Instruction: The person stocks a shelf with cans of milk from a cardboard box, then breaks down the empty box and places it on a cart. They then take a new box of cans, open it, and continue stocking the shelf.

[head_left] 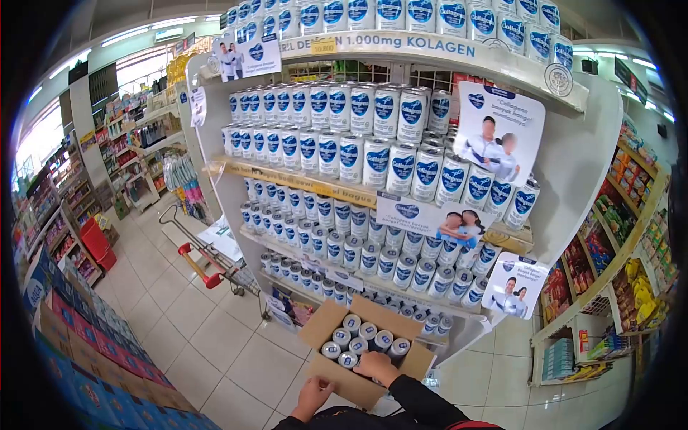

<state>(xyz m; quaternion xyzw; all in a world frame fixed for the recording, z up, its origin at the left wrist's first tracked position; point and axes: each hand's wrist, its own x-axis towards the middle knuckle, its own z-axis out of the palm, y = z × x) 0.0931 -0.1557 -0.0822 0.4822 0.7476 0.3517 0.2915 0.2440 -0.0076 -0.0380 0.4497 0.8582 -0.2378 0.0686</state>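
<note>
Left hand [313, 393] clamps the box [337, 322] edge to steady it; right hand [377, 365] closes on a can [349, 359] inside, below the shelves [301, 183].

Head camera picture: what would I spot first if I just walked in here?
The tall curved shelf packed with white-and-blue cans fills the middle. Below it sits an open cardboard box holding more cans; the right hand reaches in, and the left hand holds its front. A shopping cart stands to the left.
</note>
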